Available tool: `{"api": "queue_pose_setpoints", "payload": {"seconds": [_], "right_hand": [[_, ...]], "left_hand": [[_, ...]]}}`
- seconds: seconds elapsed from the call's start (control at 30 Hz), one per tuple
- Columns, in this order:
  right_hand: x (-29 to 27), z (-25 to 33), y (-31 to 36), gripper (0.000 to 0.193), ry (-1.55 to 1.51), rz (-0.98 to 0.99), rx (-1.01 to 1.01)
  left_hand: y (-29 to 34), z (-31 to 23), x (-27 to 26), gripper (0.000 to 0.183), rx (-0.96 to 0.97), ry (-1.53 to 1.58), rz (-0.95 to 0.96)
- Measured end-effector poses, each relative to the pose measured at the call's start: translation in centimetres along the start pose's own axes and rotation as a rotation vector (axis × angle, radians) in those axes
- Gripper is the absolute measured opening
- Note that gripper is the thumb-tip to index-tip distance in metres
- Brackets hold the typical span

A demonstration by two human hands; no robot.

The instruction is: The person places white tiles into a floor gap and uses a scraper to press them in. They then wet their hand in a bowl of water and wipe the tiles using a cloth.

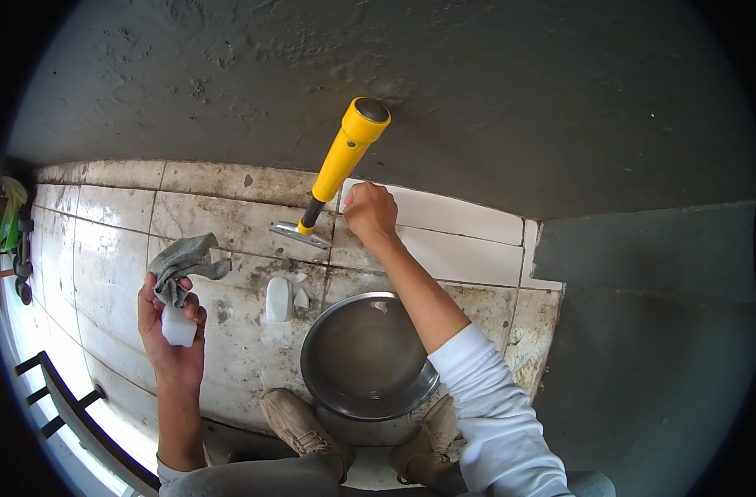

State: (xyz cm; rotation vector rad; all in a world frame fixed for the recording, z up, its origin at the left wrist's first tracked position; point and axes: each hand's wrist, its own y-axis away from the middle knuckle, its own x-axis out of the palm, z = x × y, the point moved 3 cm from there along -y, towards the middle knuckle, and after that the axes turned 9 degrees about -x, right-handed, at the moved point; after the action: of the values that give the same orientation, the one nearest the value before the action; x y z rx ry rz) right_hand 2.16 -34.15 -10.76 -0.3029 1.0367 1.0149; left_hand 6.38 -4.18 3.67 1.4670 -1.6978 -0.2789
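My left hand [173, 323] is raised over the tiled floor at the left. Its fingers hold a crumpled grey cloth [179, 267] together with a white block [178, 328] that rests toward the palm. My right hand [370, 212] is closed in a fist above the cleaner white tiles [457, 255] by the wall; whatever it may grip is hidden. Just left of it stands a tool with a thick yellow handle [341, 157] and a flat metal head [301, 234] on the floor.
A round metal basin [313, 389] of cloudy water sits in front of my shoes [299, 422]. Beside it lie a rounded white piece [279, 299] and small white fragments [301, 298]. Ahead is a dark grey wall [477, 99]; a black metal railing [76, 422] is at lower left.
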Motion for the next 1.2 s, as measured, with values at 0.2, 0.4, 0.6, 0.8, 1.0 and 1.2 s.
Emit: {"api": "queue_pose_setpoints", "payload": {"seconds": [0.2,0.4,0.6,0.8,1.0,1.2], "right_hand": [[0.5,-0.2,-0.9,0.008,-0.248,-0.042,-0.088],[-3.4,-2.8,4.1,0.019,-1.186,0.194,0.117],[-7.0,-0.5,15.0,0.019,-0.919,0.332,-0.297],[-1.5,-1.1,23.3,0.027,-0.043,0.264,-0.795],[-1.3,-2.2,23.5,0.029,0.198,0.255,-0.796],[-2.0,-2.2,24.2,0.028,-0.029,0.006,-0.901]], "left_hand": [[0.4,-0.5,0.2,0.023,0.007,0.008,-0.004],[0.4,-0.7,-1.0,0.023,0.011,0.037,0.004],[0.8,-0.8,-0.3,0.023,0.011,0.031,0.016],[1.4,-0.9,0.4,0.025,0.019,0.007,0.001],[1.6,-0.8,0.3,0.027,0.030,0.017,0.019],[1.9,-0.6,0.3,0.025,0.048,0.033,0.044]]}}
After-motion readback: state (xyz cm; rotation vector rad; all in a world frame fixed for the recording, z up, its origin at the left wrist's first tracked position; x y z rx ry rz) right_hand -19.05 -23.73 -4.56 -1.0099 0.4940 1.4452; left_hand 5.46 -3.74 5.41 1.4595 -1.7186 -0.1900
